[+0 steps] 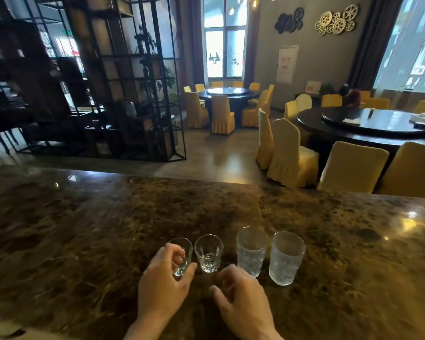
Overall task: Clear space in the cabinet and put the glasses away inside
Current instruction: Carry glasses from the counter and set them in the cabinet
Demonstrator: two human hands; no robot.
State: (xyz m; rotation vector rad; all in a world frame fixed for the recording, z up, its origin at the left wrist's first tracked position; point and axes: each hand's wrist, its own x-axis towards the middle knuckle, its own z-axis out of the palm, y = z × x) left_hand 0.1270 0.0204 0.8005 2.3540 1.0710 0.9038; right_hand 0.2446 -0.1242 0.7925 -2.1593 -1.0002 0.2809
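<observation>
Several glasses stand in a row on the brown marble counter [108, 229]. From the left: a small clear shot glass [185, 250], a second small shot glass [208, 253], a taller textured tumbler [250, 250] and another textured tumbler [286, 257]. My left hand [162, 288] wraps its thumb and fingers around the leftmost shot glass. My right hand [238, 298] hovers just in front of the second shot glass and the first tumbler, fingers curled and apart, holding nothing. No cabinet is in view.
Beyond the counter's far edge lies a dining room: a black metal shelving unit [123, 82] at left, round dark tables [368, 126] with yellow-covered chairs [290, 153] at right and centre back.
</observation>
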